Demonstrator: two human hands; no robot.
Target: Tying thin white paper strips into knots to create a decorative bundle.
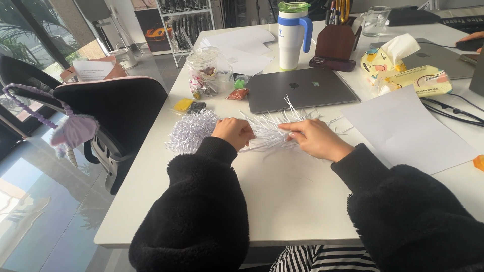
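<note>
We have both hands down on the white table (282,201), working a bundle of thin white paper strips (275,128) that lies just in front of the closed grey laptop (297,88). Our left hand (233,132) is curled into a loose fist around the left end of the bundle, and our right hand (315,138) lies over the right part with its fingers pinching down on the strips — so the two hands are set a little apart, each closed on the same bundle. Loose ends stick up and fan out between and beyond them.

Touching the bundle on its left sits a fluffy heap of curled white paper shreds (191,131). We judge that heap to be the part already worked, since its strips are crinkled and bunched while those under our hands are straight. By that reading a fair share is done and the straight bundle is what is left, though we cannot tell how much lies hidden under our palms.

A plain white sheet of paper (408,128) lies untouched to the right, near our right sleeve. Behind the heap stand a clear glass jar of small wrapped items (209,73) and a white tumbler with a blue handle (294,35).
</note>
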